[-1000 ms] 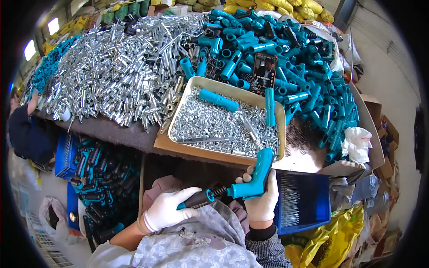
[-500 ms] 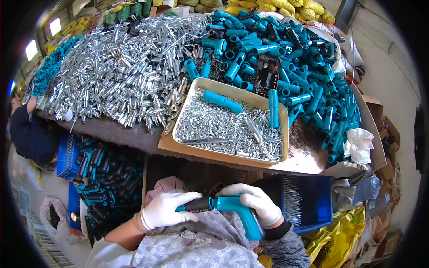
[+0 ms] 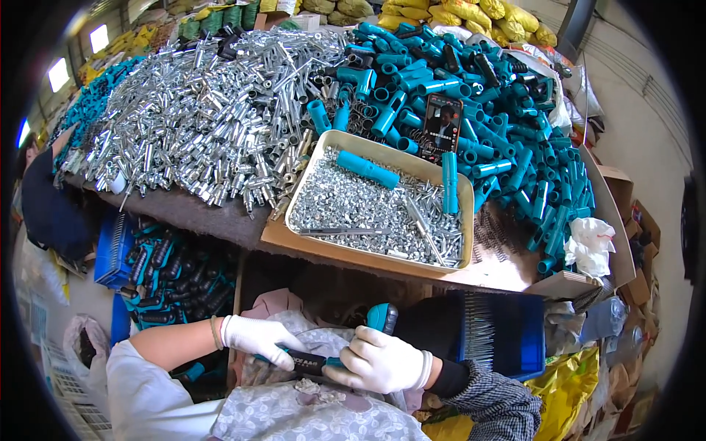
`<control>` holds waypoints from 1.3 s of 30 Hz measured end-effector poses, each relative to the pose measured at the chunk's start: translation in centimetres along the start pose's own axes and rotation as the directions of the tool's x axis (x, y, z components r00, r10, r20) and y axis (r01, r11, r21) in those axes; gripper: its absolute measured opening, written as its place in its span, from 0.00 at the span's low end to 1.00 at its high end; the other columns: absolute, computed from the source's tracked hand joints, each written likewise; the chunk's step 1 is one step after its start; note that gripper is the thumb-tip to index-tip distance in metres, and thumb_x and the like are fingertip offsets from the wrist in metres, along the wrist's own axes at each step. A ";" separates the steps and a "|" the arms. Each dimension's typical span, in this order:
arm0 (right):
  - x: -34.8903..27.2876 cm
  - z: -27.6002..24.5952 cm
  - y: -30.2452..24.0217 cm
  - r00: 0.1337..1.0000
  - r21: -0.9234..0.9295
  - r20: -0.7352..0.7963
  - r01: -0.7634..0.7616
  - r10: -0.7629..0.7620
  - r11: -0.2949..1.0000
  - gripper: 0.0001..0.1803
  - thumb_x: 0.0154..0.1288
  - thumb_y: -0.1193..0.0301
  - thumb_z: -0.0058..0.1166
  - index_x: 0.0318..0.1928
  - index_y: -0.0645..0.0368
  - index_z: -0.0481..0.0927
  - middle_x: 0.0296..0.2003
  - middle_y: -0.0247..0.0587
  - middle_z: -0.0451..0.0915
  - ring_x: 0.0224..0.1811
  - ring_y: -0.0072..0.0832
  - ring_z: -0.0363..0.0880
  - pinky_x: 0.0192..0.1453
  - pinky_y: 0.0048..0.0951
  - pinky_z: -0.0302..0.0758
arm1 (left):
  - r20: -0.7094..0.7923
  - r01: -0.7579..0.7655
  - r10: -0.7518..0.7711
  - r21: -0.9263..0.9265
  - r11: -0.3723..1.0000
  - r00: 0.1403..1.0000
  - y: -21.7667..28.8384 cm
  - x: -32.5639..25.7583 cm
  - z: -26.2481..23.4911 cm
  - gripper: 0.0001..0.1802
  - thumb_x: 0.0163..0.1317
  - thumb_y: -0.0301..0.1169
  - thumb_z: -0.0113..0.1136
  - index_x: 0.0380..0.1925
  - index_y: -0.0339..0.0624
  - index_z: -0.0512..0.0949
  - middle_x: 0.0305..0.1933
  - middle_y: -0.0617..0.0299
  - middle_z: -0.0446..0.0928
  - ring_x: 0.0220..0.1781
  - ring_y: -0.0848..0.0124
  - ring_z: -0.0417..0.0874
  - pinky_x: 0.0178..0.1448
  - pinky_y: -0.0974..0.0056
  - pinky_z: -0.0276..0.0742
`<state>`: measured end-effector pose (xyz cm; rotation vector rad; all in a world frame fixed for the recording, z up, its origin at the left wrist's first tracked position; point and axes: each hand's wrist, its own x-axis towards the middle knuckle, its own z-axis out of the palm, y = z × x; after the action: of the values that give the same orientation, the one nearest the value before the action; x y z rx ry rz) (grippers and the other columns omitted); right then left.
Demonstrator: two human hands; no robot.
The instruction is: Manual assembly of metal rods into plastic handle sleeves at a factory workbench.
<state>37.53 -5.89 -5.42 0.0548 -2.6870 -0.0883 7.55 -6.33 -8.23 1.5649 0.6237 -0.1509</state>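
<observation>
Over my lap I hold a pistol-shaped tool housing (image 3: 308, 362) with a black barrel section and a teal body. My left hand (image 3: 259, 342), in a white glove, is closed on the barrel's left end. Wrapped round the body is my gloved right hand (image 3: 376, 361), which hides most of the teal part. The teal grip end with a black edge (image 3: 382, 318) sticks up above the right knuckles. Beyond my hands, a cream tray (image 3: 293, 213) of small metal parts stands on the bench, with teal tubes (image 3: 368, 169) and a thin metal rod (image 3: 346, 231) lying in it.
Heaped shiny metal parts (image 3: 198, 117) cover the bench's left; teal housings (image 3: 507, 140) are piled right, around a phone (image 3: 442, 123). Below are a pile of black-and-teal tools (image 3: 173, 268) and a blue bin (image 3: 526, 331) with springs. A co-worker (image 3: 55, 206) is at far left.
The housing has turned over in my hands: its grip, which hung down at the right, now points up and away. My right hand has come round over the body, nearer my left.
</observation>
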 end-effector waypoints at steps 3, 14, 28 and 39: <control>-0.3 0.0 0.0 0.989 0.026 0.046 -0.142 0.141 0.989 0.23 0.59 0.68 0.52 0.57 0.52 0.79 0.33 0.34 0.75 0.37 0.31 0.77 0.51 0.38 0.75 | -0.118 0.029 -0.049 -0.164 0.986 0.992 0.6 -0.3 0.7 0.31 0.69 0.46 0.61 0.64 0.36 0.73 0.57 0.52 0.81 0.59 0.65 0.80 0.65 0.61 0.72; -1.0 0.2 0.7 0.521 0.770 0.615 -0.558 0.592 -0.309 0.30 0.62 0.71 0.64 0.65 0.63 0.74 0.45 0.37 0.85 0.41 0.17 0.80 0.50 0.24 0.79 | -0.344 0.227 0.431 0.927 0.300 0.834 7.9 -2.2 -0.3 0.23 0.65 0.49 0.59 0.57 0.56 0.76 0.24 0.65 0.72 0.24 0.69 0.80 0.20 0.64 0.73; 0.6 -0.1 0.2 0.958 0.095 0.059 -0.285 0.280 0.954 0.27 0.63 0.69 0.55 0.63 0.63 0.73 0.38 0.43 0.77 0.29 0.32 0.79 0.30 0.32 0.76 | -0.243 -0.109 0.162 0.218 0.970 0.956 2.5 -1.0 -1.9 0.32 0.65 0.50 0.65 0.63 0.43 0.76 0.40 0.58 0.85 0.39 0.69 0.84 0.48 0.65 0.78; 0.5 0.1 0.0 0.964 0.219 0.151 -0.250 0.220 0.943 0.26 0.63 0.69 0.54 0.62 0.62 0.74 0.35 0.42 0.77 0.30 0.33 0.81 0.29 0.32 0.78 | -0.111 0.004 0.001 0.039 0.999 0.994 2.6 -0.7 -1.2 0.33 0.65 0.49 0.65 0.64 0.38 0.75 0.50 0.55 0.84 0.51 0.69 0.82 0.59 0.65 0.74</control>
<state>37.01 -5.86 -5.29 -0.2058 -2.7921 0.3135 7.83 -5.35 -5.51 1.6191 0.7127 -0.0784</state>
